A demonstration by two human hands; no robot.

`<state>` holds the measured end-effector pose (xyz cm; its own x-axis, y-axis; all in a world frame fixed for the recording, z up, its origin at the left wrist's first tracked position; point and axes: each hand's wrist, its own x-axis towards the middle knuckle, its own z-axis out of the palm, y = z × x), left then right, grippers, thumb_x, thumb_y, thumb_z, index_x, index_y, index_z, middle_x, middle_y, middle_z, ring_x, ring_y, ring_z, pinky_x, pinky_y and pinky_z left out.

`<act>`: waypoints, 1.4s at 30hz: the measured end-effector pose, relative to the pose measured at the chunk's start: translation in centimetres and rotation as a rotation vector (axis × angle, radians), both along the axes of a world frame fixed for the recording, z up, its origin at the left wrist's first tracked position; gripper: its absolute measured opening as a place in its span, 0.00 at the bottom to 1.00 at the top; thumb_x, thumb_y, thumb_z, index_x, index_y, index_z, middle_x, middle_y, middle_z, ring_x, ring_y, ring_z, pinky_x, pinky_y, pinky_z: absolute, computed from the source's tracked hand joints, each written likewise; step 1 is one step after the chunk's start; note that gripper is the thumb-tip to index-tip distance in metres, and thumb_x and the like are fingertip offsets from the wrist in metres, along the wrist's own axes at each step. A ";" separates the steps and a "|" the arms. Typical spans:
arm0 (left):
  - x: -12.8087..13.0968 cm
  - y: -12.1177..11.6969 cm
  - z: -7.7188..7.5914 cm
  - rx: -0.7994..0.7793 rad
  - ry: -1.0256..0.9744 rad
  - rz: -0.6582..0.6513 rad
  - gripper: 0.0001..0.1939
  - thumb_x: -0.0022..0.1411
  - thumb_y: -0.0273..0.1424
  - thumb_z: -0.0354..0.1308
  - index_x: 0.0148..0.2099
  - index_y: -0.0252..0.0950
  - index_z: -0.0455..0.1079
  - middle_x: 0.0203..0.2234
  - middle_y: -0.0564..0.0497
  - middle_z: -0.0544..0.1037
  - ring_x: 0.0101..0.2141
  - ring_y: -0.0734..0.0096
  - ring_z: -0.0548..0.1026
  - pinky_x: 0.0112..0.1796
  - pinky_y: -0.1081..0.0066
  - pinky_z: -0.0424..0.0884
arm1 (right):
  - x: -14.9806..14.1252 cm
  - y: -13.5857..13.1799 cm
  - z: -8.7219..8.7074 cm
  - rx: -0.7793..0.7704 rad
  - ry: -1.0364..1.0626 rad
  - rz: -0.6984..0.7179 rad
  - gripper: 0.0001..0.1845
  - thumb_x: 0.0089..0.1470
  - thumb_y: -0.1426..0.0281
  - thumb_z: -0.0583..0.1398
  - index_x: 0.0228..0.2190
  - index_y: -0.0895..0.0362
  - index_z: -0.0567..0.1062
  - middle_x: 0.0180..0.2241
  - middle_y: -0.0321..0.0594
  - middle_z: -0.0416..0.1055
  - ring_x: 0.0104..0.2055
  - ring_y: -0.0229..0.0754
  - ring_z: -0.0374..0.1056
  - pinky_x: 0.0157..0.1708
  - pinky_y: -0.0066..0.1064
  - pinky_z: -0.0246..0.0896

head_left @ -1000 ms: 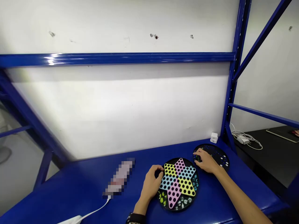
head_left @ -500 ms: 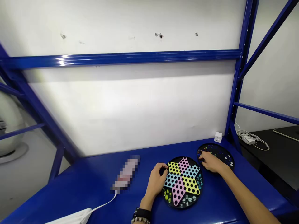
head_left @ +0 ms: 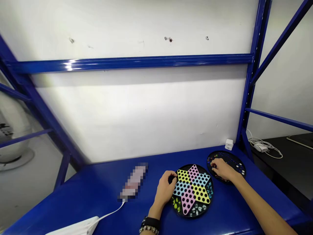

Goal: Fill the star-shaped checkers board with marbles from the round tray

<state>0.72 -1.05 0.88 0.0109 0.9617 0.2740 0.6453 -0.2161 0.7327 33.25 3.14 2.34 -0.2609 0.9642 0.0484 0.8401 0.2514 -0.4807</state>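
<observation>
A round black Chinese checkers board (head_left: pixel 191 197) lies on the blue table, its six-pointed star coloured pink, yellow and light blue. Yellow-green, clear and blue marbles or gem-like pieces lie in pockets around the star. My left hand (head_left: pixel 165 188) is curled on the board's left rim, thumb and fingers bent over the edge. My right hand (head_left: pixel 223 169) dips into a second round black tray (head_left: pixel 228 159), its fingers bent together over small coloured pieces near the left side. Whatever those fingertips hold is hidden.
A pixelated phone-like object (head_left: pixel 134 182) with a white cable lies left of the board. The cable runs to a white box (head_left: pixel 75 228) at the front edge. White chargers (head_left: pixel 229 144) stand behind the tray. Blue metal posts and a rail (head_left: pixel 137 62) frame the table against a white wall.
The view has shifted slightly. My right hand's fingers have drawn a little closer together in the tray. My left hand stays at the board's rim.
</observation>
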 end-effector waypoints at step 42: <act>-0.8 0.4 -0.1 0.032 0.008 0.001 0.08 0.58 0.34 0.50 0.37 0.40 0.70 0.38 0.48 0.78 0.43 0.60 0.75 0.46 0.62 0.71 | -2.5 2.4 -0.3 0.096 -0.071 -0.044 0.20 0.57 0.69 0.56 0.51 0.57 0.74 0.56 0.48 0.66 0.58 0.55 0.59 0.56 0.45 0.53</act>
